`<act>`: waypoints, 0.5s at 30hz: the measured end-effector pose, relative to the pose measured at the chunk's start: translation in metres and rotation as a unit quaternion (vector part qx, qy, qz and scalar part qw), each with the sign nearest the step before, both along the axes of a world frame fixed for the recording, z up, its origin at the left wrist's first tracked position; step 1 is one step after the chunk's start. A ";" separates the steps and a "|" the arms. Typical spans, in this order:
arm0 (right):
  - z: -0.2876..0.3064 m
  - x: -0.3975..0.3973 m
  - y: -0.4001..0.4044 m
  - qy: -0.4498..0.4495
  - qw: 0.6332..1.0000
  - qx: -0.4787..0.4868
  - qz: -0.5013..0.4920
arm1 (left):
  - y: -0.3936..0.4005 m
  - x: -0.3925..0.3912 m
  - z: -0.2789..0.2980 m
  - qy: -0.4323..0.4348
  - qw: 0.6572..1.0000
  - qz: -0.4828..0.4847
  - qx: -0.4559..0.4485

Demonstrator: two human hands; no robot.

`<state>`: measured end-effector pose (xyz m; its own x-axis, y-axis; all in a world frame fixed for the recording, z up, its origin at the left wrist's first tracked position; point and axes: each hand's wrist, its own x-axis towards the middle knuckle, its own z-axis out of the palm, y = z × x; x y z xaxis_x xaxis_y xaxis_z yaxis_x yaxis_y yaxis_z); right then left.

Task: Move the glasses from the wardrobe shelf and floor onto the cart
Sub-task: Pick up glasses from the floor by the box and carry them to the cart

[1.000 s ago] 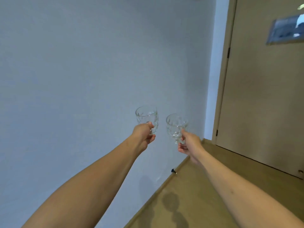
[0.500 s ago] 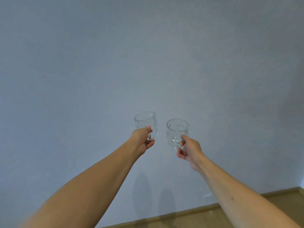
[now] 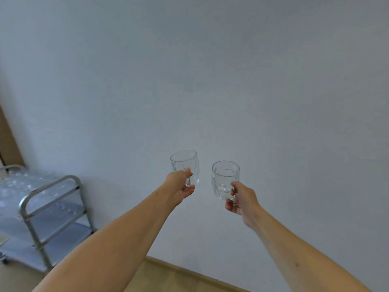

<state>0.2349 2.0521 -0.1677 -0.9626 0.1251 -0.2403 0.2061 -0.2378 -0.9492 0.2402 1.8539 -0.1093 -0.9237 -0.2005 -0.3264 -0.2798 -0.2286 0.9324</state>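
Observation:
Both arms reach forward at chest height in front of a bare wall. My left hand [image 3: 181, 184] grips the lower part of a clear ribbed glass [image 3: 185, 163], held upright. My right hand [image 3: 242, 200] grips the base of a second clear glass [image 3: 225, 178], also upright, a short gap to the right of the first. The steel cart [image 3: 49, 187] stands at the far left against the wall, well left of both hands. Several clear glasses [image 3: 19, 182] crowd its top shelf.
The cart has three shelves and a curved end rail; its lower shelves look mostly bare. A wooden floor [image 3: 179, 279] with a skirting strip runs along the wall below my arms. A brown wooden edge [image 3: 8, 142] shows behind the cart at the far left.
The view has swung left: the door at the right left the frame, then the cart came in at the left. Both hands keep their glasses, held about the same distance apart.

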 end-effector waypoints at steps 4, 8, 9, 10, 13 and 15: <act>-0.005 -0.008 -0.100 0.002 0.998 0.008 0.059 | -0.095 0.012 -0.005 0.008 0.998 0.064 0.023; -0.015 -0.013 -0.187 -0.008 0.994 0.025 0.107 | -0.178 0.019 -0.016 0.008 0.994 0.108 0.028; -0.017 -0.015 -0.215 -0.011 0.992 0.029 0.122 | -0.204 0.022 -0.018 0.007 0.992 0.121 0.026; -0.018 -0.015 -0.235 -0.014 0.991 0.031 0.132 | -0.224 0.024 -0.021 0.005 0.991 0.130 0.023; -0.022 -0.017 -0.301 -0.022 0.987 0.027 0.159 | -0.284 0.034 -0.028 -0.011 0.986 0.168 0.020; -0.025 -0.017 -0.346 -0.033 0.982 0.027 0.182 | -0.325 0.044 -0.033 -0.027 0.980 0.197 0.009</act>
